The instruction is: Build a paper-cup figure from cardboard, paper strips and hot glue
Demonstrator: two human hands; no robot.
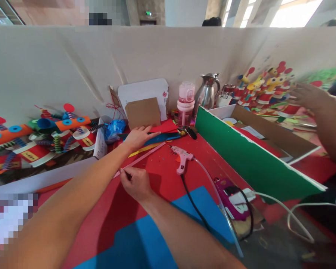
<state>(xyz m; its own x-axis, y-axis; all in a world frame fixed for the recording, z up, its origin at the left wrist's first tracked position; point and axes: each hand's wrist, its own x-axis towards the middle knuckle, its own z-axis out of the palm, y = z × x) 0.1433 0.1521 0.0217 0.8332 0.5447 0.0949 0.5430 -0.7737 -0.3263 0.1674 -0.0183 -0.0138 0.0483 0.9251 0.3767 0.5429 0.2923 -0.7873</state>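
My left hand [140, 137] reaches over the coloured paper strips at the back of the red table, its fingers stretched out. Under and beside it lie a dark blue sheet [156, 138], a red sheet [168, 126] and a yellow strip [140, 150]. Closer to me, my right hand [136, 183] is closed, thumb and forefinger pinched at the lower end of a long pink paper strip [148, 156]. That strip lies slantwise across the table. To the right of my hands rests a pink glue gun [182, 156], its nozzle pointing left.
Blue card [204, 209] lies in front. A green-sided box [229, 153] stands right, beside a purple power strip [231, 200] and cables. A pink bottle [185, 104] and steel jug [208, 91] stand behind. Paper figures [72, 123] fill a left box. Another person's hand [308, 95] is at right.
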